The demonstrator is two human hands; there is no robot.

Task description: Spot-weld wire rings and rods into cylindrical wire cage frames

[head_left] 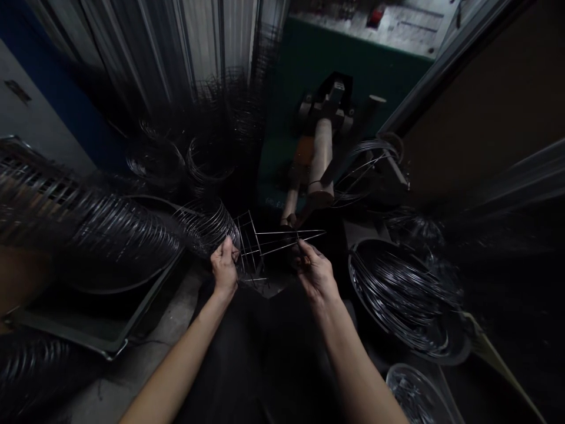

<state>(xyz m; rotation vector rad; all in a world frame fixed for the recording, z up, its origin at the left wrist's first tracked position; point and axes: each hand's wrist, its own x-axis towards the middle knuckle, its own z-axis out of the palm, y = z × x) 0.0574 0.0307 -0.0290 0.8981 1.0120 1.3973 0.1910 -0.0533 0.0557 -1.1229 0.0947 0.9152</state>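
- Pinched between thumb and fingers, the left edge of the wire frame (261,254) is in my left hand (225,268), near the centre of the head view; my right hand (316,271), right of centre, has its fingertips pressed together at the long wires that reach out from it.
- The frame sits between my hands, its crossed bars at the left and its long wires converging rightward, below the metal cylinder (323,153) of the green machine (282,88) at upper centre.
- Just beside my left hand, left of centre, stand wire rings (207,227); the round tub (461,347) of looped wire (397,288) is at right, and the dish (392,372) of small metal pieces at lower right.
- I judge the frame light and fairly stiff, though its long wires could spring or bend if pushed sideways. Smooth thin metal may roll in my fingertips, so I would take hold close to a crossing of the bars and steady the long wires near their outer ends.
- My fingers hide the exact contact on both sides, and I cannot tell how the crossings are joined. Dim light and blur swallow the frame's lower bars and the stacks at upper left; the dish is cut off by the bottom edge.
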